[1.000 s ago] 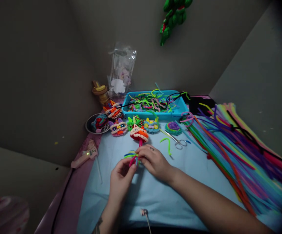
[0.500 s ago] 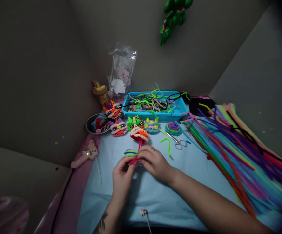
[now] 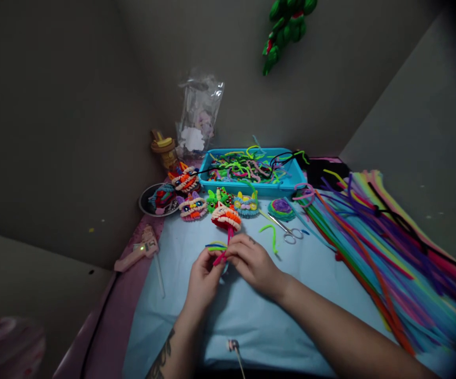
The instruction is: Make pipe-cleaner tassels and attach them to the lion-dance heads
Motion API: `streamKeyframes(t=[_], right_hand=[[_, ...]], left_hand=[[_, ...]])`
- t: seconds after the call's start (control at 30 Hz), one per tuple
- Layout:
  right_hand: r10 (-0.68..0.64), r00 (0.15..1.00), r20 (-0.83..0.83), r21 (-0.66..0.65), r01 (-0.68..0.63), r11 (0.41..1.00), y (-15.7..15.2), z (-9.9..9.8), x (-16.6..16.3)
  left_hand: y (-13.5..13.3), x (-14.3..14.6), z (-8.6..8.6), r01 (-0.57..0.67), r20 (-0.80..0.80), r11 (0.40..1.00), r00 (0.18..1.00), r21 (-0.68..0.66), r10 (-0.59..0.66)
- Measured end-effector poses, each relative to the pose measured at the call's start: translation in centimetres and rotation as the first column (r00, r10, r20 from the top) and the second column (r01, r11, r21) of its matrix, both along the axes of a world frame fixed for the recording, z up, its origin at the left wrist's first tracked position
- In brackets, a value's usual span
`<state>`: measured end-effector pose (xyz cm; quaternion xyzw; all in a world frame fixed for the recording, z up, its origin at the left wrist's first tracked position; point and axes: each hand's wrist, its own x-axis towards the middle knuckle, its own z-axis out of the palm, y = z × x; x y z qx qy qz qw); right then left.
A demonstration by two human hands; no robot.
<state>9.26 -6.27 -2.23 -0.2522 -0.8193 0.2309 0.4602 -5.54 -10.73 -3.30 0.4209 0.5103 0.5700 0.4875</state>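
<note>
My left hand [image 3: 204, 278] and my right hand [image 3: 253, 263] meet over the light blue mat [image 3: 251, 310], both pinched on a pink pipe cleaner [image 3: 222, 252]. The pink stem runs up to a red, orange and white pipe-cleaner figure [image 3: 225, 216] that stands just beyond my fingers. A small bundle of blue, yellow and green pipe-cleaner pieces [image 3: 214, 246] sits at my left fingertips. How much of the stem my fingers cover is hidden.
Several finished pipe-cleaner figures [image 3: 191, 205] line the mat's far edge before a blue tray [image 3: 291, 181] of scraps. Scissors [image 3: 289, 230] and a green piece [image 3: 270, 234] lie right of my hands. Long pipe cleaners [image 3: 377, 247] fill the right side. A glue gun [image 3: 139, 252] lies left.
Both hands have shifted slightly right and drawn closer together on the pink stem. The view has tilted a little.
</note>
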Motion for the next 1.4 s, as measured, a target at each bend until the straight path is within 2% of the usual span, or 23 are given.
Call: streamKeyframes(t=[0.2,0.33,0.7,0.83,1.13,1.2,1.3,1.4], right_hand=[[0.002,0.999,-0.046,-0.020,-0.003,1.000,-0.1,-0.2,0.1],[0.003,0.997,-0.074,-0.043,-0.006,0.999,0.0,-0.4,0.1],[0.006,0.995,-0.096,-0.094,-0.015,0.995,0.4,-0.1,0.2],[-0.004,0.998,-0.064,-0.115,-0.003,0.993,0.6,0.0,0.7],[0.013,0.997,0.079,-0.201,0.003,0.980,1.1,0.0,1.5],[0.019,0.996,0.087,-0.197,-0.001,0.980,1.1,0.2,1.6],[0.014,0.998,0.068,-0.209,0.001,0.978,1.2,0.4,1.7],[-0.011,0.997,0.074,-0.205,0.026,0.978,1.1,0.3,1.8]], left_hand=[[0.2,0.6,0.3,-0.017,-0.047,0.999,0.999,0.028,0.018],[0.4,0.6,0.4,-0.045,-0.164,0.997,0.985,0.068,0.055],[1.0,0.5,0.1,0.081,-0.366,0.984,0.930,0.157,-0.018],[1.1,0.3,0.3,0.109,-0.501,0.975,0.866,0.196,0.003],[1.2,-0.3,0.5,0.224,-0.768,0.953,0.641,0.206,0.015],[1.1,-0.4,0.6,0.246,-0.763,0.948,0.646,0.201,-0.006],[1.0,-0.4,0.9,0.273,-0.674,0.942,0.735,0.196,-0.073],[0.9,-0.2,1.1,0.238,-0.568,0.961,0.815,0.143,-0.117]])
